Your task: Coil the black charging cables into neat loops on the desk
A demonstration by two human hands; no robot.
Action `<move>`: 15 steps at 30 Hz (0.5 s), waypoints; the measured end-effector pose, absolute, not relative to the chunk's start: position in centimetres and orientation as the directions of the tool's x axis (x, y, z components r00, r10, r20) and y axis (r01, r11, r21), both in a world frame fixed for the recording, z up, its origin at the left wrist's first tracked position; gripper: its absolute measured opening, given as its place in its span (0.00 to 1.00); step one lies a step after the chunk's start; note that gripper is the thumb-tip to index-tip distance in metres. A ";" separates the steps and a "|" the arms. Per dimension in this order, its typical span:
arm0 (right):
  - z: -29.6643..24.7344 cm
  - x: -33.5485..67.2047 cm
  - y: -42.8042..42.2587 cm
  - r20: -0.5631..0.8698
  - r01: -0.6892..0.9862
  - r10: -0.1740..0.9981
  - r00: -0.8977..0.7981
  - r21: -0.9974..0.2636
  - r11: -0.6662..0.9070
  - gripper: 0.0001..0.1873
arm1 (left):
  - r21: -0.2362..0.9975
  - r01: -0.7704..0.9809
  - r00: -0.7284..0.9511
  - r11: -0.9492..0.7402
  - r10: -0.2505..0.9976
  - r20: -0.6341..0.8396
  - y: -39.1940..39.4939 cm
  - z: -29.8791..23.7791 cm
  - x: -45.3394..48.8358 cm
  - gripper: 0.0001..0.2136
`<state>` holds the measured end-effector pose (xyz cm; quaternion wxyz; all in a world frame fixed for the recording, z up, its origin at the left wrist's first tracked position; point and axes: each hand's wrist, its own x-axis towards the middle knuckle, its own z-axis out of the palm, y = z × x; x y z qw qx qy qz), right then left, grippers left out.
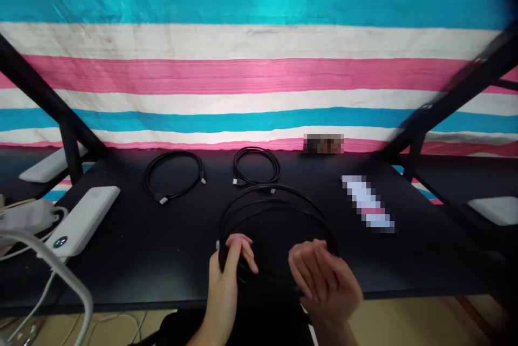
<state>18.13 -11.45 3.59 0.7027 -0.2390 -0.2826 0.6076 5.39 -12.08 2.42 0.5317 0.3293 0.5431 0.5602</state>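
Observation:
A black cable (pixel 279 187) lies in loose wide loops just above the front of the black table. My left hand (pixel 226 262) is closed round the left side of these loops, its thumb and fingers pinching them together; a light connector tip (pixel 217 245) shows beside it. On the right side of the loops, my right hand (pixel 324 276) has its fingers curled in, and the cable runs in behind them. Farther back lie two coiled black cables, one at the left (pixel 148 173) and a smaller one (pixel 279 165) in the middle, both with connectors showing.
A white power bank (pixel 91 216) with a lit display lies at the left, near a white power strip (pixel 26 219) and white cords. A pixelated flat item (pixel 366 200) lies at the right. Black frame bars (pixel 453 92) slant up at both sides before a striped sheet (pixel 259 76).

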 end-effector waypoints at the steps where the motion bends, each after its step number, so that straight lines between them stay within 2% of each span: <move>1: 3.8 18.1 -11.7 0.154 -0.659 0.983 0.095 -0.730 0.178 0.30 | 0.976 -0.187 -0.274 0.115 0.948 -0.164 -12.1 1.9 5.1 0.15; 3: 4.3 18.2 -12.2 0.243 -0.545 0.969 0.039 -0.808 0.225 0.25 | 0.985 -0.153 -0.372 0.080 0.919 -0.133 -12.2 0.9 4.7 0.09; 4: 4.4 18.1 -12.3 0.271 -0.504 0.963 0.007 -0.830 0.237 0.24 | 0.981 -0.178 -0.414 0.081 0.898 -0.149 -12.2 0.5 4.6 0.09; 7: 4.3 17.6 -12.5 0.289 -0.453 0.957 -0.034 -0.858 0.243 0.26 | 0.905 -0.407 -0.483 0.126 0.811 -0.330 -11.8 -0.3 4.6 0.23; 9: 3.9 17.2 -12.6 0.272 -0.450 0.962 -0.037 -0.864 0.227 0.29 | 0.773 -0.598 -0.376 0.209 0.779 -0.501 -11.5 0.0 4.7 0.25; 11: 3.3 16.8 -12.9 0.228 -0.447 0.972 -0.057 -0.876 0.180 0.32 | 0.624 -0.712 -0.208 0.321 0.753 -0.625 -11.3 0.7 4.7 0.22; 13: 2.9 16.6 -13.1 0.154 -0.444 0.985 -0.074 -0.890 0.106 0.33 | 0.528 -0.745 -0.078 0.408 0.733 -0.676 -11.2 1.5 4.6 0.19; 15: 2.6 16.5 -13.1 0.083 -0.457 0.994 -0.076 -0.889 0.039 0.33 | 0.527 -0.733 -0.037 0.431 0.748 -0.663 -11.1 2.1 4.5 0.18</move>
